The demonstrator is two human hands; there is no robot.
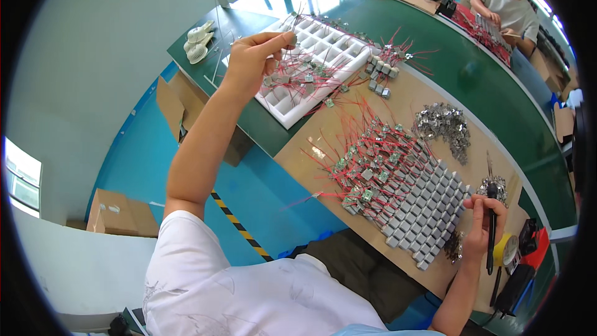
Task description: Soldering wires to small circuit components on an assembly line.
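My left hand (252, 62) is raised at the far left over a white compartment tray (289, 118). Its thumb and fingers pinch a small wired part (292, 37), mostly hidden by the fingertips. Several small boards with red wires (305, 78) lie on the tray. At the right, my right hand (477, 227) is closed round the black handle of a soldering iron (492, 230), whose thin tip points away from me. Left of that hand stand tight rows of small grey blocks (429, 202). Green circuit boards with red wires (373, 162) lie across their far left part.
Beyond the blocks is a pile of shiny metal pieces (444, 126). A yellow tape roll (507, 249) and a red-and-black tool (540, 249) sit by my right hand. White moulded pieces (198, 42) lie behind the tray. Across the green table (479, 74) another person (507, 9) works.
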